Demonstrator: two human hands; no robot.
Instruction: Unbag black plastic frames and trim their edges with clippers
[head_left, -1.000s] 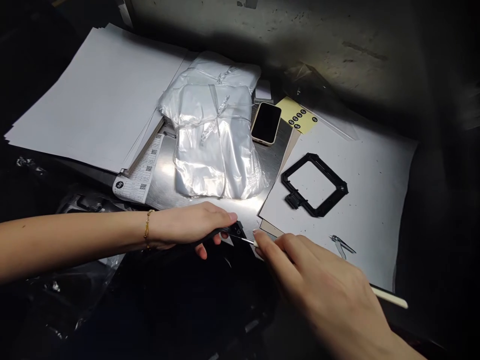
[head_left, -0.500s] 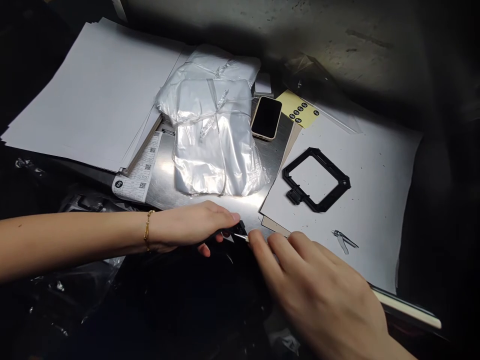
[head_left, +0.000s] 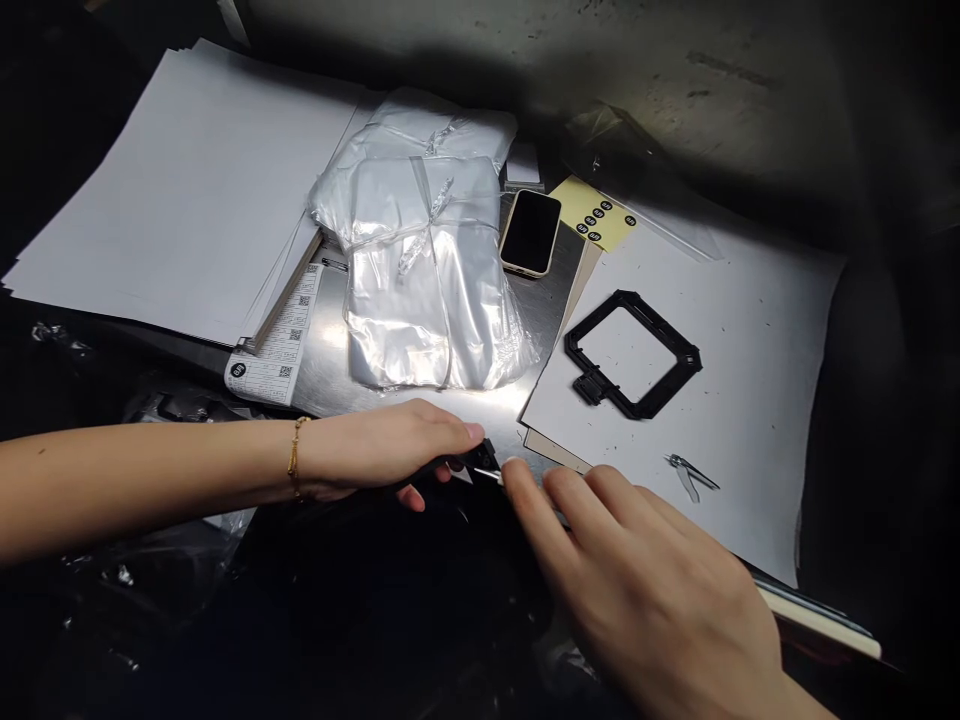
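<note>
My left hand (head_left: 390, 445) is closed on a black plastic part (head_left: 486, 456); the palm and fingers hide most of it. My right hand (head_left: 637, 570) pinches a slim tool (head_left: 491, 473) with a thin metallic tip and a pale section by the fingertips. That tip meets the black part close to my left thumb; the handle is hidden. Up and to the right of my right hand lies a black plastic frame (head_left: 664, 395) on white sheets (head_left: 742, 380). Small metal nippers (head_left: 691, 476) rest on the sheets nearer the hand.
Tied clear plastic bags (head_left: 427, 280) lie mid-table, beside a phone (head_left: 531, 232) and a yellow sticker sheet (head_left: 581, 200). A tall paper stack (head_left: 187, 190) and a label strip (head_left: 270, 350) are on the left. A pale strip (head_left: 825, 622) runs along the lower right.
Both hands keep their grips. The tool's tip and my right hand have shifted very slightly right; the table items stay in place.
</note>
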